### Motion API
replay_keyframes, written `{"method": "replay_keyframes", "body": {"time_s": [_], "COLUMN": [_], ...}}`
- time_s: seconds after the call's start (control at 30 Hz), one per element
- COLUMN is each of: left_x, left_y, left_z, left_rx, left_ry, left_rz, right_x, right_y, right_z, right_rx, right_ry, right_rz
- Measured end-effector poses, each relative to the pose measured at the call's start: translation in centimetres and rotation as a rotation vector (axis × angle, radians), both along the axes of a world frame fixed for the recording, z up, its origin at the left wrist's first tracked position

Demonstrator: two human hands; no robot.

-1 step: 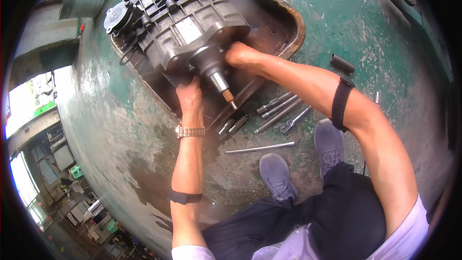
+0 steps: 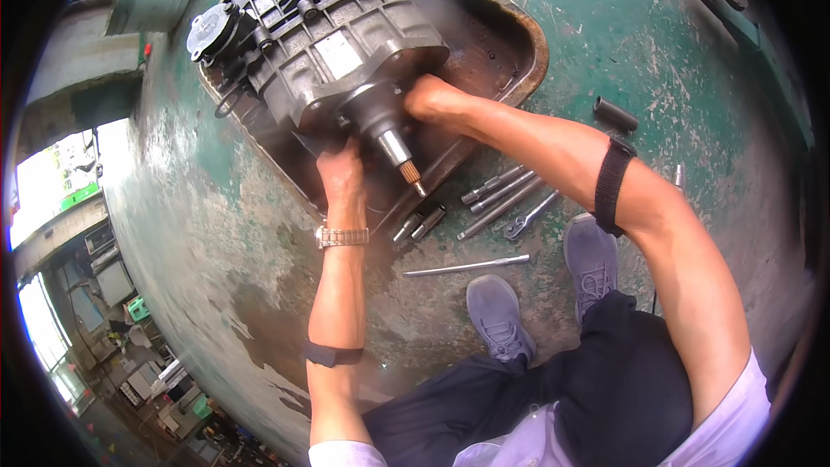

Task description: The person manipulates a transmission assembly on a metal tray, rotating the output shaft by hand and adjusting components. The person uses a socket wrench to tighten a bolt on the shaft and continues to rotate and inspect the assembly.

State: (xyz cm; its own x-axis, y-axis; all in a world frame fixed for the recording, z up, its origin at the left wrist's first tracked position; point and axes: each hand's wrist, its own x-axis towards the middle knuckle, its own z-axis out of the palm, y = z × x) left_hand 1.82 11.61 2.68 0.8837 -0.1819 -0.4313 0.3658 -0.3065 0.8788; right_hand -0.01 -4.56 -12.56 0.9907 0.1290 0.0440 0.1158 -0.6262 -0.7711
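Scuffed green floor [image 2: 605, 26] surrounds a rusty tray [image 2: 538, 43] holding a gearbox [image 2: 372, 22], long axis and splined shaft [image 2: 394, 148] pointing toward the tray's near rim. Unchanged since the earlier frame, left hand [image 2: 341, 169] and right hand [image 2: 430, 98] reach inside it; whether they grip cannot be told.

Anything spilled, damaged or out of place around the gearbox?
A dark, wet-looking patch on the floor, left of the shoes, could be a spill or an old stain. The tray's rim looks rusty. One long bar lies just ahead of the left shoe, apart from the other tools. No obvious damage shows on the gearbox.
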Motion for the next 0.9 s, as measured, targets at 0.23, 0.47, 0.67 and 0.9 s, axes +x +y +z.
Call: {"method": "replay_keyframes", "body": {"time_s": [0.23, 0.47, 0.67, 0.9], "left_x": [-0.1, 0.1, 0.0, 0.0], "left_y": [0.1, 0.2, 0.2, 0.2], "left_z": [-0.1, -0.3, -0.3, -0.3], "left_rx": [-0.012, 0.022, 0.003, 0.020], "left_ry": [0.005, -0.001, -0.013, -0.007], "left_rz": [0.002, -0.027, -0.025, -0.027], "right_x": [-0.1, -1.4, -1.5, -1.2], "right_y": [0.4, 0.0, -1.0, -0.3], "right_z": [-2.7, 4.2, 3.8, 2.0], "right_rx": [0.038, 0.125, -0.363, -0.100], "right_ry": [0.230, 0.521, 0.165, 0.398], "right_rz": [-0.120, -0.343, 0.107, -0.067]}}
